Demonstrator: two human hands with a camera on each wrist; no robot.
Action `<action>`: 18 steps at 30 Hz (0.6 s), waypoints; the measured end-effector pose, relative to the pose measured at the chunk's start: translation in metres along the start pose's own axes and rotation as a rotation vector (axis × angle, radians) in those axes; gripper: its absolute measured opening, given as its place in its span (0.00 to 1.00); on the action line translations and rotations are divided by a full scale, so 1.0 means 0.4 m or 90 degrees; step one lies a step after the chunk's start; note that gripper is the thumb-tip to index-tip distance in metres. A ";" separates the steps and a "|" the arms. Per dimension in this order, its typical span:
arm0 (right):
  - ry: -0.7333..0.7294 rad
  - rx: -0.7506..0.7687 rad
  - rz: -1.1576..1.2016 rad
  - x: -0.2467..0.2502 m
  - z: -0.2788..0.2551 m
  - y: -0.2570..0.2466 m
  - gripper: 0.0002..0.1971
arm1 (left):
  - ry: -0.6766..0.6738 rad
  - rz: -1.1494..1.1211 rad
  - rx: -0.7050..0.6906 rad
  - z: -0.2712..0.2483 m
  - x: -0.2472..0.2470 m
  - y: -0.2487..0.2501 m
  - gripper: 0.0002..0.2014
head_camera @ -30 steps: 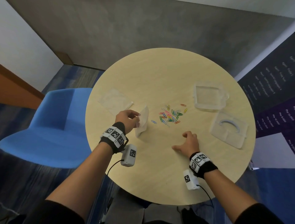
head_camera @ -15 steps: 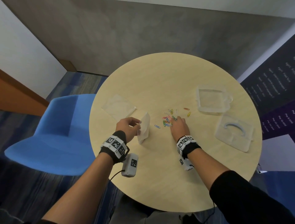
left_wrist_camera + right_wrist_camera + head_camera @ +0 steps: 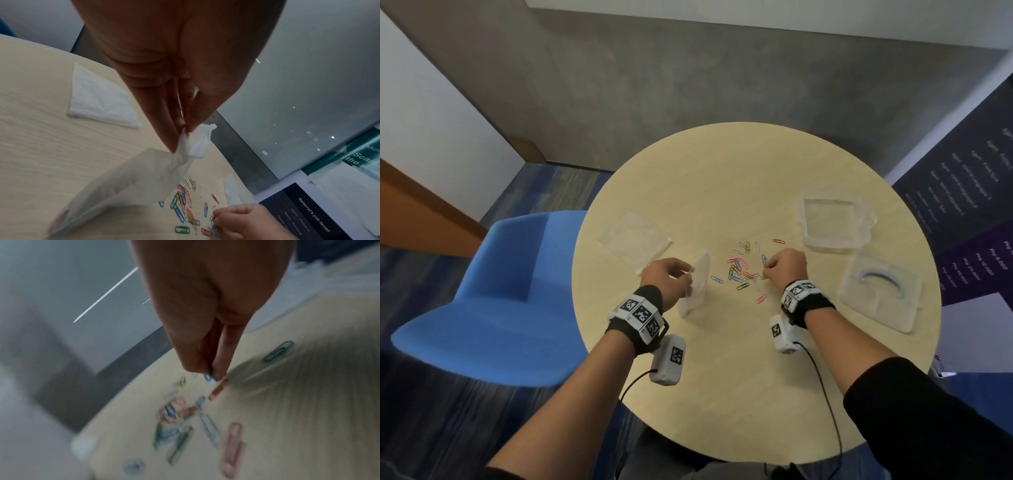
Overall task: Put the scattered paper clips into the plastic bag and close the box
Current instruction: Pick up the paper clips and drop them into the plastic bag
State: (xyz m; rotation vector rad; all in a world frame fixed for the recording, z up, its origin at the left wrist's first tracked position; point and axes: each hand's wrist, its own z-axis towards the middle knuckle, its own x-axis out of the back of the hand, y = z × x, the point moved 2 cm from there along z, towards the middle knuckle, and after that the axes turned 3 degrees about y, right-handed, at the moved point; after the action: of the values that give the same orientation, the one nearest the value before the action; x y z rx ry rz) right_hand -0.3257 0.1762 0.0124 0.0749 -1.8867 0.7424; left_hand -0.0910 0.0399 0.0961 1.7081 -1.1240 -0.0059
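I see a round table (image 3: 722,394) with a pile of colored paper clips (image 3: 739,270) near its middle. My left hand (image 3: 666,281) is at about 9 o'clock from the pile. Its fingertips (image 3: 174,141) and thumb are pressed together on the top edge of a small plastic bag (image 3: 697,286). The bag hangs down from that pinch, and its low end looks like it touches the table just beside the clips. My right hand (image 3: 787,270) is at about 3 o'clock from the pile, right at its edge. Its fingers are curled in, and the thumb and one finger are pinched together on a clip (image 3: 211,372), I think a blue-green one, but the right wrist view is too blurry to be sure. More clips lie loose on the table: a green one (image 3: 743,286) at 6 o'clock of the pile, a blue one (image 3: 717,279) near the bag, a pink one (image 3: 761,298) close to my right wrist, and an orange one (image 3: 778,241) at about 1 o'clock. The clear box (image 3: 832,224) sits open at about 2 o'clock from the pile, well apart from it. Its clear lid (image 3: 881,291) lies flat beside it, at about 4 o'clock. A second flat plastic bag (image 3: 635,241) lies at 10 o'clock, near the table edge. A blue chair (image 3: 493,294) stands on the left, next to the table.
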 end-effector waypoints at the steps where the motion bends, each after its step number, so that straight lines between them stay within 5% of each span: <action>1: 0.008 -0.060 0.101 0.015 -0.002 0.010 0.04 | -0.001 -0.001 -0.005 0.002 -0.003 0.004 0.07; 5: -0.095 -0.165 0.678 0.071 -0.055 -0.062 0.06 | -0.008 -0.018 -0.014 0.008 -0.014 0.025 0.07; 8: -0.215 -0.096 0.842 0.089 -0.116 -0.178 0.07 | -0.014 -0.039 -0.018 0.008 -0.029 0.039 0.07; 12: -0.240 -0.037 0.766 0.038 -0.178 -0.249 0.07 | 0.004 -0.063 -0.026 0.007 -0.045 0.045 0.05; 18: -0.097 0.137 0.358 0.001 -0.207 -0.260 0.05 | 0.040 -0.055 -0.027 0.013 -0.038 0.029 0.07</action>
State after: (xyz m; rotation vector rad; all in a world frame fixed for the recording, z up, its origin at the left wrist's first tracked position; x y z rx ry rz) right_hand -0.2192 0.1359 0.0807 -0.2823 -1.9830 1.3519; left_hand -0.1098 0.0461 0.0951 1.7065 -0.9971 -0.0290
